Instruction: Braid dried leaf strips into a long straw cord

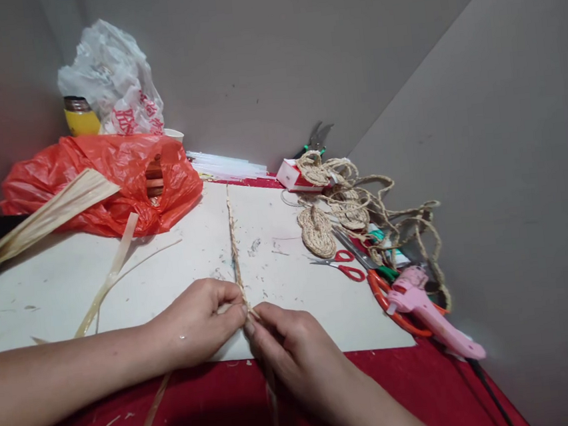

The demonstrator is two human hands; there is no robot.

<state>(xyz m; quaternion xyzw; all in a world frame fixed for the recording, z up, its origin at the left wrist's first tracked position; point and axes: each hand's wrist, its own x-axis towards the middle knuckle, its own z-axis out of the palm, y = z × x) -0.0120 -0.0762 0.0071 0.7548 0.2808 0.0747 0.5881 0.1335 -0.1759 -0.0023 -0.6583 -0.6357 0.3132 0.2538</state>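
Observation:
A thin braided straw cord (pixel 234 244) runs away from me over a white board (pixel 274 214). Its near end is pinched between the fingertips of my left hand (pixel 207 324) and my right hand (pixel 289 340), which almost touch each other. Both hands are closed on it, just above the board's front edge. Loose straw strands hang below them, one pale strand (pixel 152 413) crossing the red cloth (pixel 208 421). Exactly how the strands cross between the fingertips is hidden.
Red-handled scissors (pixel 353 273), a pink glue gun (pixel 431 309) and coiled braided pieces (pixel 317 231) lie to the right. Flat straw strips (pixel 114 276) and a red plastic bag (pixel 110 183) are at left. Behind stand a yellow jar (pixel 81 118) and a white plastic bag (pixel 109 69).

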